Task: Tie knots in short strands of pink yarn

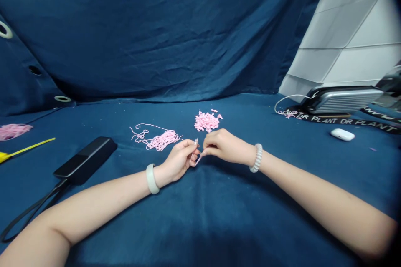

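Observation:
Close together at the middle of the blue cloth, both my hands pinch a short pink string (198,161). My left hand (178,159) is closed on one part of it, with a bangle at the wrist. My right hand (224,147) pinches the other part, with a coiled band at the wrist. Between the fingertips the string bends in a small loop; its ends are hidden by the fingers. A tangled heap of pink string (163,139) lies just beyond my left hand. Past my right hand sits a pile of small pink knotted pieces (206,121).
To the left are a black box-shaped device (86,160) with a strap, a yellow stick-like tool (31,147) and another pink bundle (15,131). At right lie a white earphone case (342,134), a lettered black lanyard (332,120) and a silver ribbed device (347,100). A blue curtain (175,33) hangs behind.

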The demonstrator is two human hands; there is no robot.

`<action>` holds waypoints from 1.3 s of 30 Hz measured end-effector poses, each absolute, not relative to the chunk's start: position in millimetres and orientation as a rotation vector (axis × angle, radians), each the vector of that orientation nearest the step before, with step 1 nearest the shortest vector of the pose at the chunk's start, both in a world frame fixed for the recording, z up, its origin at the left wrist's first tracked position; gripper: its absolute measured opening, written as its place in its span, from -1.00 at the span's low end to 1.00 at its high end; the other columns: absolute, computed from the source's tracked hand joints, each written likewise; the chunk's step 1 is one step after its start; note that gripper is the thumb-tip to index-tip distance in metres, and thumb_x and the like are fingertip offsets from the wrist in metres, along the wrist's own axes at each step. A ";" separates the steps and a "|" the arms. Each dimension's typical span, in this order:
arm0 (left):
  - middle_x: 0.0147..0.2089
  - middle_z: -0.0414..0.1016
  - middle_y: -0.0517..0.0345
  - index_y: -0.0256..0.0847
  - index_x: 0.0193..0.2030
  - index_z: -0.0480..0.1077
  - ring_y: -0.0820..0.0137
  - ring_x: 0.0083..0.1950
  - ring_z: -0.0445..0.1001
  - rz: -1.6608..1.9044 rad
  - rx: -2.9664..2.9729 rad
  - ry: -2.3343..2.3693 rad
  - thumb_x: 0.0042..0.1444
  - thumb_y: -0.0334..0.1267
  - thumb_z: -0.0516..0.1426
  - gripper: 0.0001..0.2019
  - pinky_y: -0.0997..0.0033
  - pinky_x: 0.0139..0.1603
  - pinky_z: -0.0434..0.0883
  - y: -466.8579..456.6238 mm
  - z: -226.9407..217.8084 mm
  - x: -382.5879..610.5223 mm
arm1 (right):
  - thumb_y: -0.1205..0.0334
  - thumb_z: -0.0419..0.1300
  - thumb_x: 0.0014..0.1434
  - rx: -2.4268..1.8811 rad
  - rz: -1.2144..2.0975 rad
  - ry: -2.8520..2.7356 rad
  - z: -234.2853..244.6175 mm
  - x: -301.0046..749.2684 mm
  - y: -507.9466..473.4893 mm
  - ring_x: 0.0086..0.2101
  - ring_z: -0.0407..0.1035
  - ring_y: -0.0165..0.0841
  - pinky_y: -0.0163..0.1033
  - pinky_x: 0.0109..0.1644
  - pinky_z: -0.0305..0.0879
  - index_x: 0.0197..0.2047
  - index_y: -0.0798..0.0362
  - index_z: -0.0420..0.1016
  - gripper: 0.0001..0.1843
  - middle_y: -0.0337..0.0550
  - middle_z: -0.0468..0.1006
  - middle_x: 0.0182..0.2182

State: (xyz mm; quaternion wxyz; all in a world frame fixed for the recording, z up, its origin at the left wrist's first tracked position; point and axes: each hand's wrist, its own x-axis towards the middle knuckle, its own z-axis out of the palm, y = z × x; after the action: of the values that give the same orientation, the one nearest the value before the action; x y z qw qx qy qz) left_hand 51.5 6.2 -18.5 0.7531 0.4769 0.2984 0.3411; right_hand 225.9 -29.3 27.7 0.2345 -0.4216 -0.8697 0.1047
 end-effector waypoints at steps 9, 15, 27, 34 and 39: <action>-0.54 0.37 0.20 -0.30 -0.44 0.31 0.62 -0.61 0.23 0.681 1.207 0.558 0.04 -0.20 0.17 -0.80 0.59 -0.59 0.17 2.9 -17.2 49.8 | 0.39 0.06 0.20 -1.071 0.132 -2.500 37.5 228.5 -35.3 -0.38 0.35 -0.41 -0.32 -0.27 0.23 -0.37 0.13 0.42 -0.85 -0.15 0.47 -0.42; -0.57 0.40 0.20 -0.29 -0.46 0.31 0.61 -0.63 0.23 0.663 1.218 0.574 0.01 -0.20 0.20 -0.79 0.58 -0.60 0.15 0.5 -12.9 50.3 | 0.37 0.07 0.19 -1.039 0.008 -2.459 34.8 227.8 -35.0 -0.41 0.32 -0.41 -0.31 -0.30 0.23 -0.40 0.13 0.42 -0.84 -0.15 0.45 -0.45; -0.53 0.43 0.17 -0.33 -0.44 0.38 0.63 -0.61 0.25 0.573 1.258 0.584 -0.04 -0.19 0.24 -0.78 0.57 -0.55 0.18 1.6 -11.8 49.1 | 0.38 0.04 0.20 -0.923 -0.056 -2.451 32.3 231.9 -31.3 -0.43 0.29 -0.42 -0.31 -0.31 0.21 -0.45 0.12 0.40 -0.79 -0.16 0.42 -0.49; -0.55 0.39 0.20 -0.33 -0.46 0.34 0.64 -0.63 0.25 0.528 1.320 0.588 -0.03 -0.10 0.22 -0.71 0.58 -0.59 0.15 3.4 -17.3 48.8 | 0.26 0.11 0.19 -1.033 0.089 -2.401 28.6 232.4 -31.5 -0.38 0.33 -0.40 -0.30 -0.28 0.26 -0.27 0.11 0.43 -0.88 -0.15 0.46 -0.40; -0.55 0.37 0.20 -0.34 -0.43 0.35 0.63 -0.62 0.24 0.539 1.349 0.603 -0.05 -0.06 0.22 -0.67 0.54 -0.58 0.16 2.8 -17.6 49.5 | 0.25 0.06 0.23 -0.971 0.229 -2.441 22.4 232.5 -28.8 -0.34 0.36 -0.41 -0.30 -0.24 0.28 -0.15 0.04 0.49 -0.79 -0.12 0.47 -0.31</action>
State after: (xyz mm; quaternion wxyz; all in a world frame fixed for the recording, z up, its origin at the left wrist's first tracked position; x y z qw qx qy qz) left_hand 49.5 2.8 -17.6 0.7066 0.6069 0.2713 0.2424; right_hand 232.5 -28.8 22.4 0.2495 -0.3564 -0.8965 0.0840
